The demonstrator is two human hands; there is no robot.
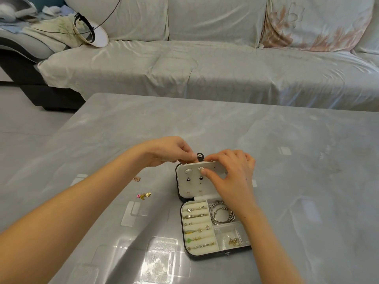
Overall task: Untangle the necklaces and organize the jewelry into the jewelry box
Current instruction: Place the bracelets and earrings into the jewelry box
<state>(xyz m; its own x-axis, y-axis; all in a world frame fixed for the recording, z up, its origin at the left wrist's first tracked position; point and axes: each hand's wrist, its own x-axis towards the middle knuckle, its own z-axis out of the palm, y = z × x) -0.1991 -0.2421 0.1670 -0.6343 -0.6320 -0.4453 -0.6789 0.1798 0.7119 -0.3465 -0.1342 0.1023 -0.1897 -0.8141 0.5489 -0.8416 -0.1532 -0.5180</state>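
Jewelry box [182,224] lengthwise toward sofa [205,68]; left hand [170,150], right hand [231,171] hold lid [193,186].

The right hand [229,173] hides the right part of the lid [190,182] beneath its fingers [213,159]; whatever the left hand [170,150] pinches just behind the lid's top edge is out of sight; the charms [144,195] on the desk [287,181], left of and below the fingers, are too small to make out; the bits in the clear bag [229,238] below the right fingers are blurred; both forearms are cut off by the bottom edge.
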